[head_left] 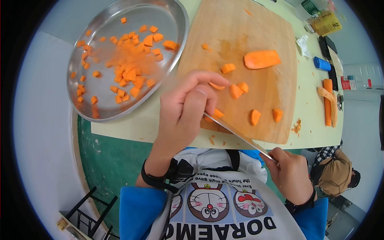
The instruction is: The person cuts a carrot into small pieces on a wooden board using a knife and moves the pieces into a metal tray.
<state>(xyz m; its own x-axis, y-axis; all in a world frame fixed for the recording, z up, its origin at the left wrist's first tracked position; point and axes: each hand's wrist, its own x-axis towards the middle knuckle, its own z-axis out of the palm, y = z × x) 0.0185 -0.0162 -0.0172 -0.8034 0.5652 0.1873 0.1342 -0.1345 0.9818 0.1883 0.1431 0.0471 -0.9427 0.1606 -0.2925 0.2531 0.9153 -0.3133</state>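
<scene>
My right hand is wrapped round the handle of a knife, whose blade slants up and left over the cutting board's near edge. My left hand is beside the blade's far end, its index finger arched over the board and the other fingers curled in. What those curled fingers hold, if anything, is hidden. Small carrot pieces lie around the fingertips, some partly covered by the hand and blade. A larger peeled carrot chunk rests farther back on the wooden cutting board.
An oval metal tray with several carrot cubes stands left of the board, reaching past the table edge. On the right are whole carrots, a blue roll and a yellow-labelled package. Another person is at the lower right.
</scene>
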